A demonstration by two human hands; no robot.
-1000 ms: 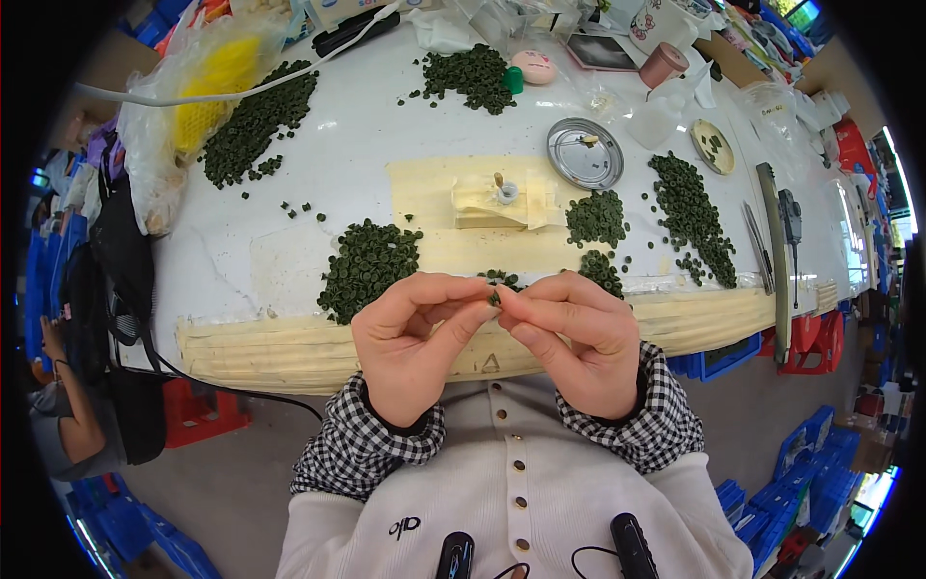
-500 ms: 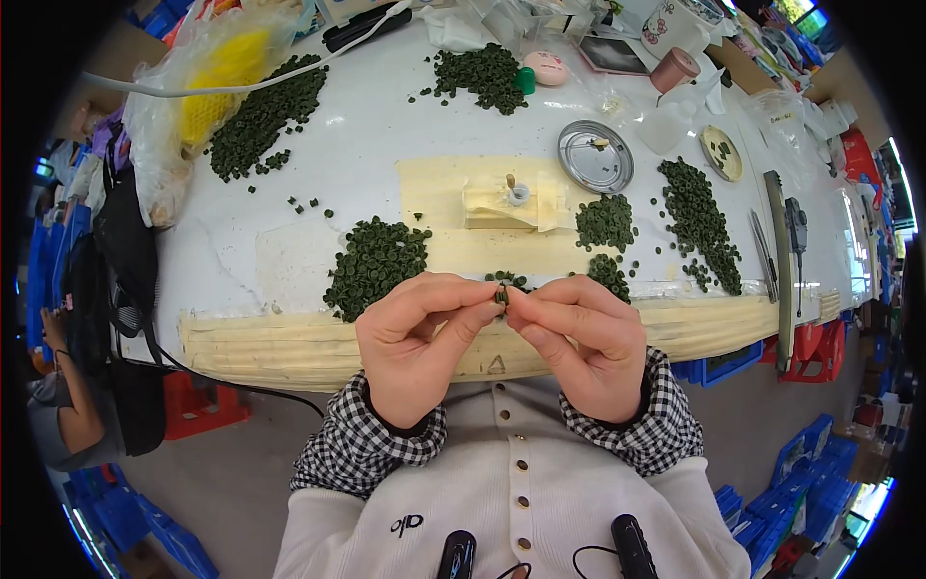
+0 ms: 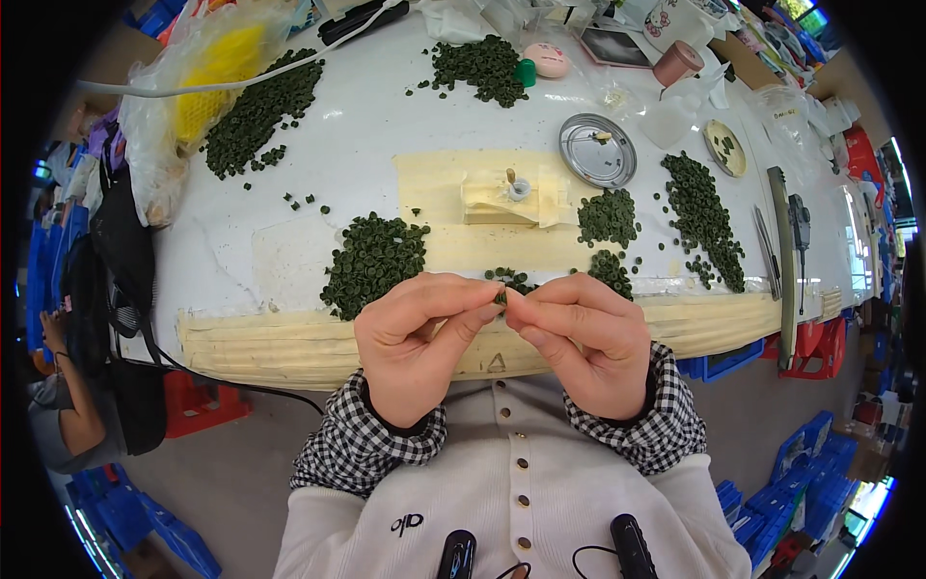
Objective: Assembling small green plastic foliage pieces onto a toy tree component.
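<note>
A small dark green round part [image 3: 501,298] is pinched between the fingertips of both hands, over the front edge of the table. My left hand [image 3: 415,343] grips it from the left with thumb and forefinger; my right hand [image 3: 588,338] does so from the right. The fingertips hide much of it. Just beyond them lies a small group of like green parts [image 3: 511,278]. A larger heap of green parts [image 3: 371,261] is beside my left hand, and smaller piles of flat green pieces [image 3: 608,217] and green parts [image 3: 610,273] lie beyond my right hand.
A tape-covered block [image 3: 492,205] with a small cup [image 3: 519,188] stands mid-table. Around it are a round metal lid [image 3: 598,151], tweezers [image 3: 767,253], a long bar [image 3: 783,265] and more green heaps [image 3: 704,217]. Padded tape [image 3: 289,347] covers the front edge. Another person's arm [image 3: 77,405] shows at far left.
Both hands keep their pinch at nearly the same place. The small green part appears slightly turned between the fingertips. The view has shifted a little.
</note>
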